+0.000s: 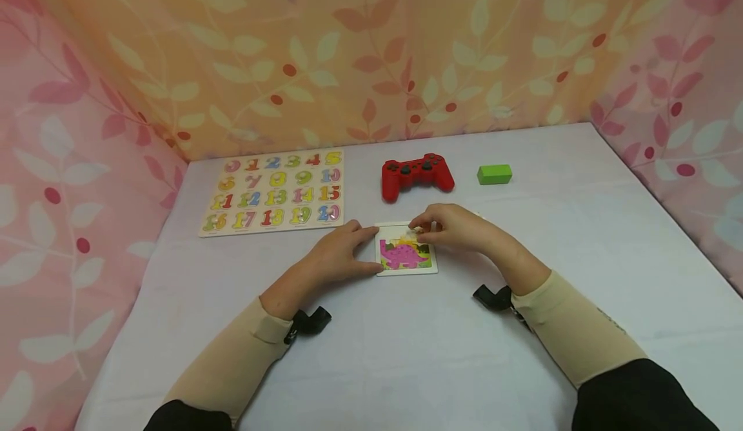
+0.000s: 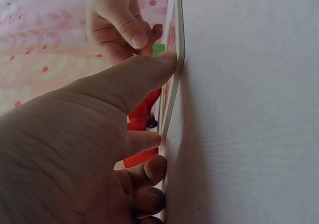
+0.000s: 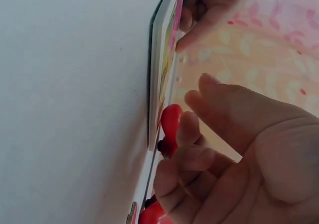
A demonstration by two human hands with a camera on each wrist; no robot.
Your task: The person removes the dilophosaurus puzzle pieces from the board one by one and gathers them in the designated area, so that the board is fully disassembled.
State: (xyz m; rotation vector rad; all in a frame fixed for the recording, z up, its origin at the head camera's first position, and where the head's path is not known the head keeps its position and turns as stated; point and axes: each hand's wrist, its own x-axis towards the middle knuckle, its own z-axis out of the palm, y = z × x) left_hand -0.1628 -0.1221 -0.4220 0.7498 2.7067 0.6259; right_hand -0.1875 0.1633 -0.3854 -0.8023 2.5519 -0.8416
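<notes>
The left hand (image 1: 336, 257), spread along one side of the puzzle (image 1: 404, 258), apparently steadies it; the right hand (image 1: 455, 226) curls above, whether gripping anything cannot be told.

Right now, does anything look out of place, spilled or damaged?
Nothing looks spilled or damaged. Only the dinosaur puzzle looks unusual: pale across its upper part, beside the right hand; a missing piece can't be confirmed.
</notes>
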